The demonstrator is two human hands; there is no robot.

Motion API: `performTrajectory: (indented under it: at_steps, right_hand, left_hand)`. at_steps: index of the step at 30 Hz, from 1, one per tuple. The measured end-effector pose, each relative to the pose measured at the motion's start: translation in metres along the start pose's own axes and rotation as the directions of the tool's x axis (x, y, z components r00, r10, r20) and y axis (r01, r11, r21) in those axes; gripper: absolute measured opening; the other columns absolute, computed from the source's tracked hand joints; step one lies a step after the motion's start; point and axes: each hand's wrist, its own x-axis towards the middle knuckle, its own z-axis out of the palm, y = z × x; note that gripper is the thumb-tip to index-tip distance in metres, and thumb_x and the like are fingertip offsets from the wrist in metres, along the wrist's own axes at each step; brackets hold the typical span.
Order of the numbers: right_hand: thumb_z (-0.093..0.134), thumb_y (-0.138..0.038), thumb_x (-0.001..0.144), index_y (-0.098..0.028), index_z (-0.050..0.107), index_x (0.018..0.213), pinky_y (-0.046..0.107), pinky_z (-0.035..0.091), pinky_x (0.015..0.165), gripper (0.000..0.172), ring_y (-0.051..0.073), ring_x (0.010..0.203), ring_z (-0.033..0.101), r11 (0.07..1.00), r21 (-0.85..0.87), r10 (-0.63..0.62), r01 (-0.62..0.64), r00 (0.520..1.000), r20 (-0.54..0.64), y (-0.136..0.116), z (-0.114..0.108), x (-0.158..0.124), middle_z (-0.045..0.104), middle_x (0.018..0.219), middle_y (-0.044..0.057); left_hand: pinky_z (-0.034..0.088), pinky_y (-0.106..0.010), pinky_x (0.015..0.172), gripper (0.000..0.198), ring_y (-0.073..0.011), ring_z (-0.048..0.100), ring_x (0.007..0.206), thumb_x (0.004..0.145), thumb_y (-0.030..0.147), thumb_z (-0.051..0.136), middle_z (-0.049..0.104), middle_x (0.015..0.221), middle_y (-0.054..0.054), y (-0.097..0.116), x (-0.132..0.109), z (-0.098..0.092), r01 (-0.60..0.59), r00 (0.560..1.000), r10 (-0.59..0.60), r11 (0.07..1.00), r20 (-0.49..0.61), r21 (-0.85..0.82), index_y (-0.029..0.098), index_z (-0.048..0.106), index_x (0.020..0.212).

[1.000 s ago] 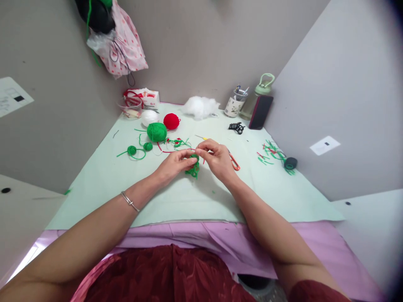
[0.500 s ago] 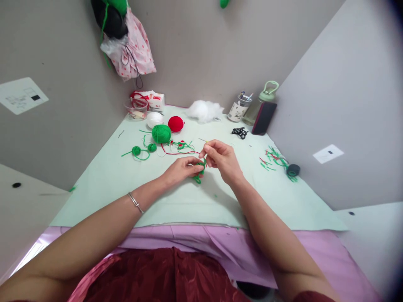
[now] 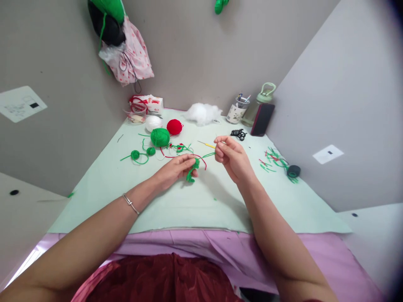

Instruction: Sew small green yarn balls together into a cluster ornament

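Note:
My left hand point(image 3: 175, 168) pinches a small green crocheted piece point(image 3: 192, 171) just above the pale green mat point(image 3: 103, 188). My right hand point(image 3: 231, 156) is closed in a pinch a little to the right, pulling a green yarn strand point(image 3: 208, 155) taut from the piece. A thin red strand point(image 3: 201, 157) loops beside the piece. A yellow-handled crochet hook point(image 3: 207, 144) lies on the mat just behind the hands.
A green yarn ball point(image 3: 160, 136), a red ball point(image 3: 174, 126) and a white ball point(image 3: 153, 123) sit at the back left, with small green balls point(image 3: 135, 154) nearby. White stuffing point(image 3: 202, 112), a pen cup point(image 3: 237, 111), a bottle point(image 3: 258, 103), a dark phone point(image 3: 262, 119), yarn scraps point(image 3: 273, 158) and a black roll point(image 3: 293, 170) stand right.
My right hand has moved right and away from the left hand, drawing the green strand out taut. The left hand stays on the green piece. The camera tilted slightly.

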Motion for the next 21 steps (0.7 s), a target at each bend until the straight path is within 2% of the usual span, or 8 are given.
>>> performTrajectory:
  at_steps: [3,5,8,10,14,17,21]
  right_hand:
    - [0.073,-0.039,0.084,-0.019,0.064,0.085,0.026,0.028,0.052,0.021,0.009,0.054,0.037,0.986,-0.154,-0.067,0.064,0.998,-0.014,0.004,0.002,-0.002,0.051,0.061,-0.003]
    - [0.073,-0.038,0.084,-0.019,0.068,0.081,0.027,0.031,0.054,0.02,0.01,0.057,0.041,0.943,-0.297,-0.162,0.149,0.986,-0.022,0.005,0.004,-0.004,0.057,0.069,-0.001]
    - [0.073,-0.031,0.085,-0.021,0.073,0.08,0.028,0.036,0.059,0.011,0.012,0.067,0.048,0.806,-0.505,-0.35,0.309,0.937,0.016,0.006,0.006,-0.007,0.059,0.079,0.002]
    - [0.071,-0.026,0.087,-0.022,0.074,0.082,0.028,0.037,0.061,0.008,0.013,0.068,0.049,0.707,-0.603,-0.42,0.37,0.905,0.064,0.006,0.008,-0.01,0.057,0.076,0.001]
    - [0.065,-0.023,0.092,-0.021,0.072,0.084,0.028,0.038,0.06,0.011,0.012,0.063,0.047,0.59,-0.695,-0.414,0.411,0.893,0.177,0.008,0.012,-0.016,0.055,0.073,0.0]
    - [0.062,-0.024,0.093,-0.021,0.071,0.085,0.029,0.038,0.061,0.012,0.013,0.064,0.049,0.569,-0.71,-0.369,0.416,0.9,0.232,0.009,0.012,-0.017,0.057,0.073,0.001]
    - [0.059,-0.027,0.095,-0.022,0.069,0.085,0.03,0.038,0.063,0.015,0.015,0.066,0.051,0.557,-0.734,-0.319,0.388,0.916,0.243,0.011,0.011,-0.017,0.057,0.075,0.002]
  left_hand:
    - [0.053,-0.025,0.075,0.033,-0.0132,0.068,0.08,0.083,0.042,0.075,0.068,0.101,-0.004,0.006,-0.001,-0.004,-0.019,0.999,0.017,0.998,-0.035,-0.051,0.017,0.067,0.105]
    - [0.054,-0.026,0.079,0.034,-0.0132,0.069,0.082,0.083,0.037,0.076,0.069,0.108,-0.006,0.009,-0.001,-0.005,-0.028,0.998,0.025,0.997,-0.052,-0.069,0.019,0.068,0.11]
    - [0.054,-0.025,0.083,0.034,-0.0136,0.07,0.087,0.084,0.033,0.075,0.069,0.113,-0.006,0.012,-0.001,-0.008,-0.043,0.997,0.038,0.996,-0.063,-0.081,0.02,0.07,0.115]
    - [0.054,-0.025,0.085,0.033,-0.014,0.07,0.089,0.086,0.032,0.073,0.069,0.116,-0.007,0.013,-0.001,-0.009,-0.054,0.997,0.049,0.994,-0.059,-0.093,0.02,0.071,0.116]
    - [0.053,-0.026,0.087,0.032,-0.0154,0.071,0.092,0.088,0.028,0.071,0.071,0.117,-0.01,0.015,-0.001,-0.01,-0.064,0.997,0.057,0.989,-0.055,-0.135,0.018,0.072,0.117]
    - [0.053,-0.027,0.088,0.032,-0.0165,0.07,0.094,0.088,0.026,0.071,0.072,0.116,-0.011,0.018,-0.002,-0.008,-0.062,0.996,0.052,0.987,-0.07,-0.146,0.016,0.072,0.118]
    - [0.052,-0.029,0.089,0.034,-0.0168,0.069,0.095,0.086,0.028,0.072,0.069,0.123,-0.011,0.019,-0.003,-0.008,-0.082,0.995,0.074,0.989,-0.068,-0.126,0.018,0.072,0.119]
